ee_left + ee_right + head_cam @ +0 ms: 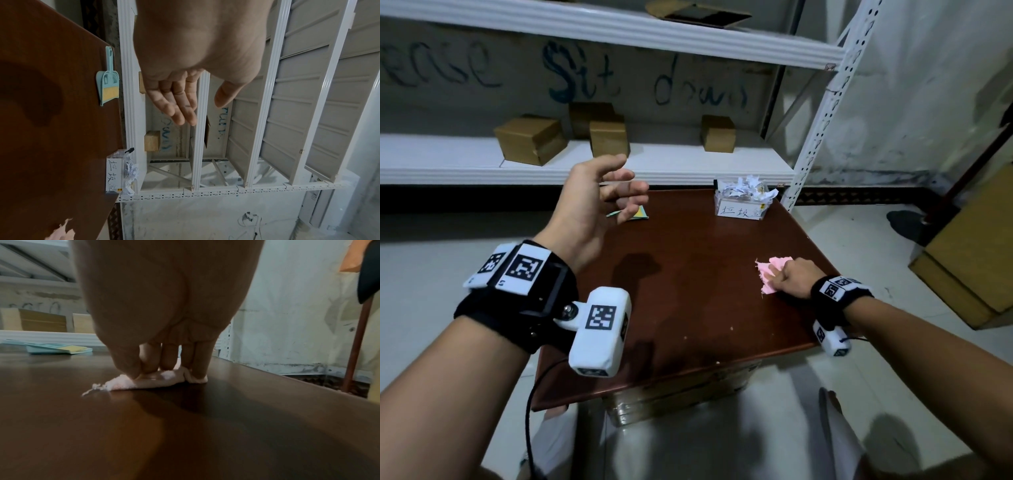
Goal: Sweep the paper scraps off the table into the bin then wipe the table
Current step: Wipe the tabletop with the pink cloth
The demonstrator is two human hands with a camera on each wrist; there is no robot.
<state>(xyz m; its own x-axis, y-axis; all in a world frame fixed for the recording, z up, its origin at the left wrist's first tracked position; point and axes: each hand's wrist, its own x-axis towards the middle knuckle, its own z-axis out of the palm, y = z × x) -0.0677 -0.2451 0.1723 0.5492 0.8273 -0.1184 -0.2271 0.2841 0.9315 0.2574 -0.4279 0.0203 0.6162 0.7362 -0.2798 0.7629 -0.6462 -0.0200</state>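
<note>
Right hand point(792, 275) pinches the pink cloth point(772, 274) down flat on the brown surface point(688, 291), fingertips bunching it, likely ready to wipe. Left hand point(599, 198) hovers spread and empty, clear of the cloth's path. Behind the cloth, the clear bin point(743, 202) brims with paper scraps point(746, 186) (sweeping looks done); the dustpan and brush point(108, 78) lies left of the bin.

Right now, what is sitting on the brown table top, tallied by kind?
Clear plastic bin with a handwritten label, full of white paper scraps: 1
Light blue dustpan with its yellow-bristled brush: 1
Pink cloth, held down by the right hand: 1
Total: 3
</note>
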